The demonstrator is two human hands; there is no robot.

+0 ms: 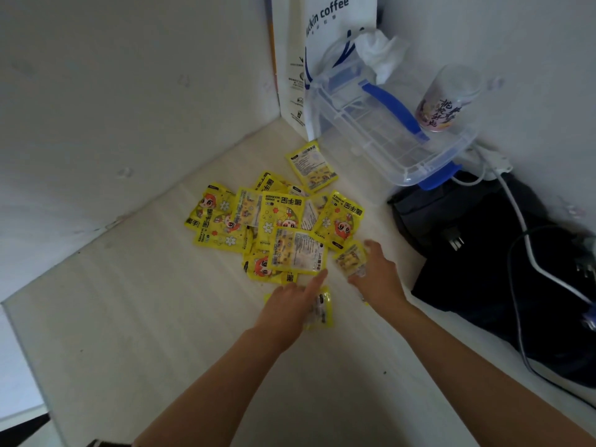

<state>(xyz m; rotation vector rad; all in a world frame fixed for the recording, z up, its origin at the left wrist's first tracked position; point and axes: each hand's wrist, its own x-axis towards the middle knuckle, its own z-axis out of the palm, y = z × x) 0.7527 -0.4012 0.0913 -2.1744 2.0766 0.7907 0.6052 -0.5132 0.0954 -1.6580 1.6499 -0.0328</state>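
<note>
Head view. Your left hand (290, 303) holds one yellow printed plastic hand-warmer sachet (322, 309) tucked under the palm with the lower fingers curled about it. Its index finger stretches out to touch the near edge of the loose pile of matching yellow sachets (267, 217).

Your right hand (379, 272) pinches a second yellow sachet (350, 258) between thumb and fingers, just beside the pile's right edge.

Judgement: you are gathering sachets, one to a hand. The tucked grip leaves a finger free for drawing the next one off the pile.

A clear plastic storage box with blue handle and clips (387, 130) sits tilted behind the pile, apart from it. It is probably the destination, though you cannot confirm that from this frame. A printed translucent cup (446, 98) rests on it.

Surface: pale wood-grain desktop (129, 301), set in a corner of white walls. A white paper coffee bag (325, 43) stands upright at the back. A black fabric bag (483, 246) lies to the right, with a white cable (519, 221) across it.
</note>
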